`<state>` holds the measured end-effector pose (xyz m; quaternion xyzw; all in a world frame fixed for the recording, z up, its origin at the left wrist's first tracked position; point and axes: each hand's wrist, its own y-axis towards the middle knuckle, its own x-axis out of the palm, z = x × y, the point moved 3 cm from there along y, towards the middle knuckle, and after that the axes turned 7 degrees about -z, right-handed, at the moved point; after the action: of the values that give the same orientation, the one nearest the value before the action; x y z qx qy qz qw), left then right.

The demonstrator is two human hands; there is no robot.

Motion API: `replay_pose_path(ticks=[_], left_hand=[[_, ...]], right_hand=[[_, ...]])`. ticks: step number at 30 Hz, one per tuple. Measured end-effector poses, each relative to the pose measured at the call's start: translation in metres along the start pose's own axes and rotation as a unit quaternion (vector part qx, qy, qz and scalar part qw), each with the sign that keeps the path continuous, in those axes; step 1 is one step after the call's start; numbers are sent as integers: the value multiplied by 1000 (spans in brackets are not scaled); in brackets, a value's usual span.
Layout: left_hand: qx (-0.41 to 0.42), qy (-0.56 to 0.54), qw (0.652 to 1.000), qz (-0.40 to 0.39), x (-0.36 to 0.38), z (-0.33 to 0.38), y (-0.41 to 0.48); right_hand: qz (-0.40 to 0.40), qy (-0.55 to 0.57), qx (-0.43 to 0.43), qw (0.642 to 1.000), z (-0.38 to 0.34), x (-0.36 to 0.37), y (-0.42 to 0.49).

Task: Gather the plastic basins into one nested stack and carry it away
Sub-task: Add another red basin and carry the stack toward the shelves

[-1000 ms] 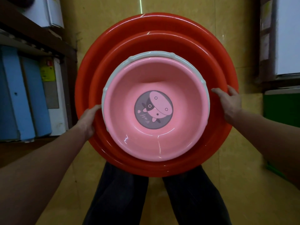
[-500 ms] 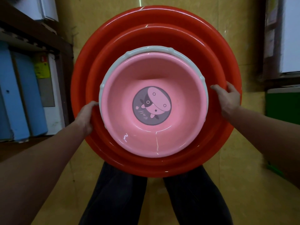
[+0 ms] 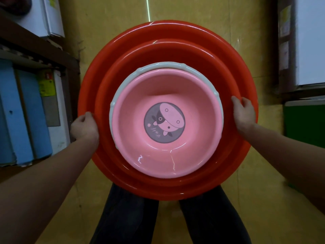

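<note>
Beneath basin (image 3: 175,27) rim, left hand (image 3: 84,128), right hand (image 3: 244,115): fingers seemingly curled.

**Tight on the left, open ahead**

The stack of basins (image 3: 168,32) fills the middle of the aisle. The left hand (image 3: 84,128) on its rim is just beside the shelf (image 3: 35,48) of blue folders (image 3: 22,111). A strip of bare floor (image 3: 193,13) separates the right hand (image 3: 244,115) from the green box (image 3: 306,124). Ahead, the floor lies open.
</note>
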<state>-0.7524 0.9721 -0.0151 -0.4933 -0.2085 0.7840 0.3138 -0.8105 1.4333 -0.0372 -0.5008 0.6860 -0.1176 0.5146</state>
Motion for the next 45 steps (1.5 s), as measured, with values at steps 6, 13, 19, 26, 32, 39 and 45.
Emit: replay_pose_path(ticks=[6,13,19,26,32,39,45], left_hand=[[13,22,999,46,-29,3,24],[-22,-15,993,-114,-30,-14,49],[-6,-19,997,-75,-12,-17,65],[-28,-12,999,-23,-7,-21,73],[-56,-30,997,-44,-15,-21,67],[-52,-63,997,-10,-55,-7,31],[-57,-63,996,4,-95,17,-12]], right_hand=[[199,-39,-23,979,14,-40,-5],[121,22,86,989,51,-40,23],[143,41,55,987,61,-32,42],[142,73,50,986,59,-30,38],[161,64,30,984,52,-35,31],[147,7,-37,988,10,-66,-3],[149,-3,-48,988,-33,-105,-34]])
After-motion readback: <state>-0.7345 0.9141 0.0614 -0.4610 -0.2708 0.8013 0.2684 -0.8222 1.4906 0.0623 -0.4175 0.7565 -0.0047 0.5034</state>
